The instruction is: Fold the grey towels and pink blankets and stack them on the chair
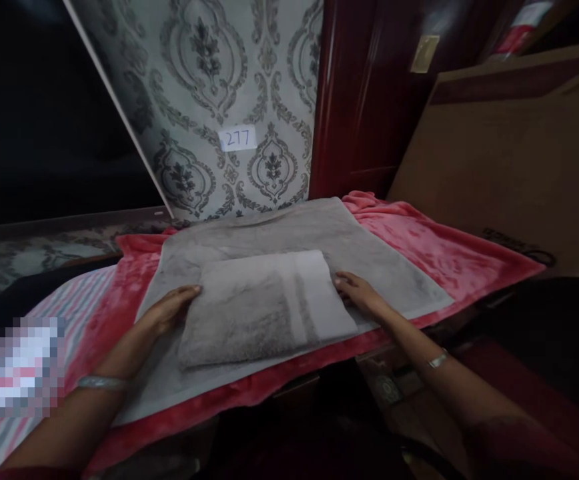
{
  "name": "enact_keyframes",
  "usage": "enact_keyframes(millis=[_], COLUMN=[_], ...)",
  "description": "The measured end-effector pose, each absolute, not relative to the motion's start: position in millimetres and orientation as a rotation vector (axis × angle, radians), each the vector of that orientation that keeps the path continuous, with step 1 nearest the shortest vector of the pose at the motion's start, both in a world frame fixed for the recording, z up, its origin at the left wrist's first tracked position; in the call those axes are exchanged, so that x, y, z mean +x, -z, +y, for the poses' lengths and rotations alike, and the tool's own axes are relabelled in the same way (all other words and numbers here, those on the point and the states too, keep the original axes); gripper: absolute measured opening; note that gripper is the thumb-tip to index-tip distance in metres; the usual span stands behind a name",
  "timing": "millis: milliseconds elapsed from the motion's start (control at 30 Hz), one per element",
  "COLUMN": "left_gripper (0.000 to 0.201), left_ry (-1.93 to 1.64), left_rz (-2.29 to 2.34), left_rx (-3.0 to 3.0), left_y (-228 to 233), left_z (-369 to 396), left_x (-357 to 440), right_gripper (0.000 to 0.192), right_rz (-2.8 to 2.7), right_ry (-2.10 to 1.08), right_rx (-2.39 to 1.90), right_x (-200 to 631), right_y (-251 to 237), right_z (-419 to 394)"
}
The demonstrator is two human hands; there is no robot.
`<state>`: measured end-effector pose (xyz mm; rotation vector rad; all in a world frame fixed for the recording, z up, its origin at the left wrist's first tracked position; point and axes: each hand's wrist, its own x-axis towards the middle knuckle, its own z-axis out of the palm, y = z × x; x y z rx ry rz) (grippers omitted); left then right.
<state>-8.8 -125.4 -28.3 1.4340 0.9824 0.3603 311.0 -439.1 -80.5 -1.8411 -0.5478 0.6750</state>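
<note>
Left hand [173, 307], fingers bent, sits at the left edge of the folded grey-brown pile towel with pale bands [249, 313]; whether you pinch it cannot be told. The towel lies flat between your hands on the spread light-grey cloth [289, 230], over the red plush blanket [419, 243]. Your right hand [362, 295], fingers loosely curved, is at the right edge, pinch likewise unclear. Step in hand: apparently edge alignment. The next move likely calls for even contact on both sides.

The view is dim and slightly soft, with a pixelated patch [19, 370] lower left.
</note>
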Motion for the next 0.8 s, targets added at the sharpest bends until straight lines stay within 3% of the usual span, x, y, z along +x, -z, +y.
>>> enact_keyframes(millis=[267,567,800], left_gripper=[0.084,0.084,0.075], left_ry=[-0.523,-0.685,-0.819], left_rz=[1.03,0.938,0.774], left_rx=[1.504,1.792,1.848], left_y=[31.8,48.3,7.4], left_z=[-131.5,-118.1,-135.8], left_x=[14.2,13.9,12.1], right_gripper=[0.068,0.061,0.073], right_rz=[-0.67,-0.762,-0.916], right_ry=[-0.439,-0.471,-0.296], right_rx=[-2.183,-2.135,-1.739], right_x=[318.4,318.9,317.2], right_y=[64.5,65.4,60.1], right_z=[-400.4,-397.2,-401.5])
